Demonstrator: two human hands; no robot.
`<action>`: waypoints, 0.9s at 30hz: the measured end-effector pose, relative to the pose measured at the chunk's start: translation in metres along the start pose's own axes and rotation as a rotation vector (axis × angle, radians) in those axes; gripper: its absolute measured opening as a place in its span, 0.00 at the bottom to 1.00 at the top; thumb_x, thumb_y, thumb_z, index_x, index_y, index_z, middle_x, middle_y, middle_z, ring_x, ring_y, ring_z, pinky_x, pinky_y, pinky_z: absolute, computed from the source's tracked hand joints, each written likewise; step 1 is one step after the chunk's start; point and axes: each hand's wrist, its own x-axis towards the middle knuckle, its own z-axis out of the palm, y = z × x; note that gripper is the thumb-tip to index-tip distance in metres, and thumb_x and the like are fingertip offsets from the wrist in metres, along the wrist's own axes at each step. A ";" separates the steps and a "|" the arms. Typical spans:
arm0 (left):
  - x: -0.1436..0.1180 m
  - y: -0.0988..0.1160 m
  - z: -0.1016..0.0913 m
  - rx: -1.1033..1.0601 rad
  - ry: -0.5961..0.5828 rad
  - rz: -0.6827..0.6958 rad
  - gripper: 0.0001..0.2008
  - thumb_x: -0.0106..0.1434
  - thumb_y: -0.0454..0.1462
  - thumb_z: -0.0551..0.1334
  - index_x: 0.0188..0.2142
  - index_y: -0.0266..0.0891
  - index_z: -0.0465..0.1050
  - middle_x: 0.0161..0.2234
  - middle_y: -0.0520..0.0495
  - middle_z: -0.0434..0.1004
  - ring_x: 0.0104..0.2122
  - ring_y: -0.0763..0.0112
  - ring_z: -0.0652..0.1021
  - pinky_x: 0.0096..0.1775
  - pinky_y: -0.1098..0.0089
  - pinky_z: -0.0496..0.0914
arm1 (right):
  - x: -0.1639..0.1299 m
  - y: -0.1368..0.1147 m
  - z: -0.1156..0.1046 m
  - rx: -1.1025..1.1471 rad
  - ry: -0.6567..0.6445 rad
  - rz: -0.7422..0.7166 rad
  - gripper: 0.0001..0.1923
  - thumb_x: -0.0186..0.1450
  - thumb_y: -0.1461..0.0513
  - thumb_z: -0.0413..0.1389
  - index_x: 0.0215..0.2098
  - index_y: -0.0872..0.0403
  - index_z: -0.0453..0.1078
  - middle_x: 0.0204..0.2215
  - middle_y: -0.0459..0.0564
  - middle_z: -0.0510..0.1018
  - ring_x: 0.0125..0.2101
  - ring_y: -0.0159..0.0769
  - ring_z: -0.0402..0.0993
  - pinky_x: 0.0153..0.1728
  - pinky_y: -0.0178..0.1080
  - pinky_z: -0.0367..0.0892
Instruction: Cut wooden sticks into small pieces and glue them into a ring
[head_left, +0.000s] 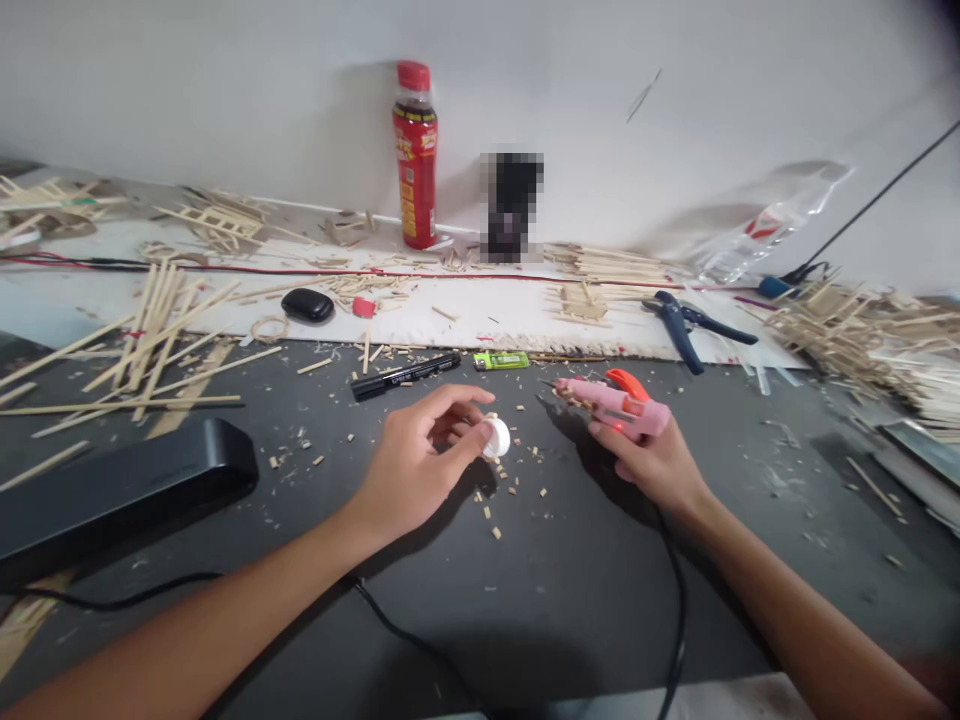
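Note:
Between the thumb and fingers of my left hand is a small round white bottle cap, held just above the dark table. A bit of pale wood seems to sit at the cap's upper edge. My right hand is wrapped round a pink hot glue gun with an orange trigger and a glowing red light. The gun's nozzle points left toward the cap, apart from it. Its black cord runs down toward me. Small cut wood pieces lie scattered below the cap.
Behind my hands lie a black marker, a green lighter and dark blue cutters. A red drink bottle stands against the wall. Wooden sticks pile up at left, beside a long black box. More sticks heap at right.

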 end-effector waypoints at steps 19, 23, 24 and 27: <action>-0.001 -0.005 0.008 0.126 -0.047 -0.056 0.04 0.66 0.38 0.69 0.40 0.45 0.83 0.31 0.54 0.86 0.28 0.74 0.83 0.29 0.79 0.75 | -0.035 0.022 -0.005 0.124 -0.316 -0.045 0.10 0.66 0.52 0.63 0.39 0.48 0.81 0.24 0.49 0.79 0.28 0.47 0.79 0.29 0.43 0.78; 0.000 -0.005 0.008 0.135 -0.056 -0.040 0.03 0.66 0.38 0.69 0.39 0.45 0.83 0.30 0.55 0.85 0.27 0.75 0.82 0.29 0.80 0.74 | -0.027 0.009 -0.005 0.004 -0.353 -0.173 0.07 0.67 0.56 0.60 0.38 0.47 0.81 0.27 0.51 0.80 0.26 0.43 0.74 0.25 0.40 0.74; 0.000 -0.005 0.008 0.133 -0.063 -0.033 0.03 0.66 0.38 0.69 0.39 0.44 0.83 0.30 0.55 0.85 0.27 0.76 0.82 0.29 0.80 0.74 | -0.027 0.007 -0.005 -0.018 -0.359 -0.189 0.07 0.68 0.56 0.59 0.37 0.47 0.80 0.27 0.51 0.80 0.26 0.42 0.73 0.23 0.39 0.72; 0.000 -0.004 0.008 0.130 -0.074 -0.021 0.03 0.67 0.38 0.69 0.39 0.44 0.83 0.28 0.55 0.84 0.26 0.76 0.81 0.29 0.79 0.74 | -0.029 0.007 -0.004 -0.068 -0.355 -0.194 0.09 0.68 0.55 0.58 0.33 0.46 0.79 0.26 0.50 0.78 0.24 0.41 0.70 0.18 0.38 0.66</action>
